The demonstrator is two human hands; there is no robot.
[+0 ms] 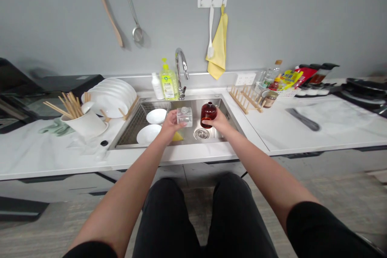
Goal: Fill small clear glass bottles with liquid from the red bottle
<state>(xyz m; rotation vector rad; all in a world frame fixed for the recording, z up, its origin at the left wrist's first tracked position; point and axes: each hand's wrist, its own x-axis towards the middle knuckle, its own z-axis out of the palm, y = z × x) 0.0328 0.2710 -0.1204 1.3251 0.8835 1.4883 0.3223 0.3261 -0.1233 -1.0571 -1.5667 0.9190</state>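
Over the sink [193,140], my left hand [171,124] is closed around a clear, square glass bottle [185,117]. To its right, my right hand [219,121] grips a dark red-brown bottle [208,112] with a narrow open neck, held upright above the drain [201,134]. The two bottles are a short distance apart. Below my left hand a piece of something yellow [177,136] shows in the basin, partly hidden by my arm. White bowls [148,134] sit in the left part of the sink, by a wire rack [130,129].
Behind the sink stand a chrome faucet [178,68], a green soap bottle [169,84] and a white bottle [157,86]. White plates [110,96] and a chopstick holder [84,123] are on the left. A wooden rack [246,98], jar [270,99] and knife [303,119] lie right.
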